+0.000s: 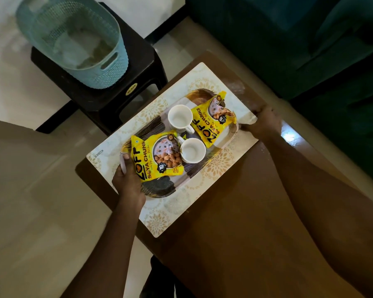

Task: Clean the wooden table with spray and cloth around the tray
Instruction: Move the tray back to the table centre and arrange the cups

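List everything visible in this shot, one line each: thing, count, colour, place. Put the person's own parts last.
Wooden table: one, brown, centre and lower right.
Placemat: one, cream with gold floral print, on the table.
Tray: one, oval, dark and gold pattern, on the placemat.
Soya chunk packets: two, yellow, on the tray, one near, one far.
Mugs: two, white, empty, on the tray between the packets.
Basket: one, pale blue, on the stool.
Stool: one, black, upper left of the table.
Sofa: one, dark green, upper right.
Floor: light tiles, left.
Left hand: on the tray's near end.
Right hand: at the tray's far end.
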